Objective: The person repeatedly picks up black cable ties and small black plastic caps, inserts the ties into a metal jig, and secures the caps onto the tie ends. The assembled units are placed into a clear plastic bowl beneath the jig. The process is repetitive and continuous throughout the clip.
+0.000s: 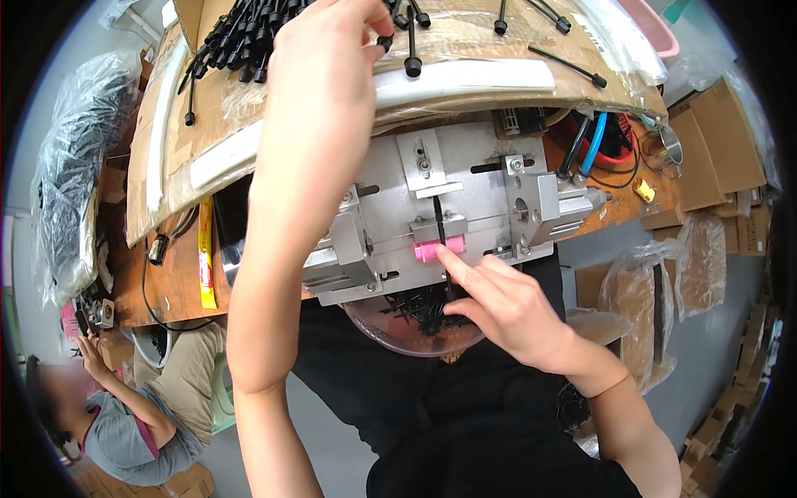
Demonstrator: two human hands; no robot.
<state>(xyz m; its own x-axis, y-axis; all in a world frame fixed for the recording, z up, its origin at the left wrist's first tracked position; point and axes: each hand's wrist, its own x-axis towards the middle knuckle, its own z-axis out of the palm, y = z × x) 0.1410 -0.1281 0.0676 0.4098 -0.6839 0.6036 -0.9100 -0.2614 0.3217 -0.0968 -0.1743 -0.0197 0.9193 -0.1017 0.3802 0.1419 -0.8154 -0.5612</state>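
A metal fixture [481, 162] with side clamping blocks stands before me. A thin black rod [439, 217] lies across its middle, over a small steel block and a bright pink pad [427, 251]. My right hand [510, 303] is closed round the rod's near end, index fingertip by the pink pad. My left hand [332, 54] reaches up over the cardboard at the far side, fingers pinched on the dark end of a black rod [384, 41]. Beside it lies a heap of black rods with thick capped ends [249, 37]. A clear bowl [374, 339] under the fixture holds black pieces.
Loose black rods [573, 66] lie on the cardboard sheet [465, 50]. To the right are a red basket [614, 158], blue tubing [594, 143] and a glass mug [664, 149]. A yellow strip [206, 257] lies left. Another person [137, 423] sits at lower left.
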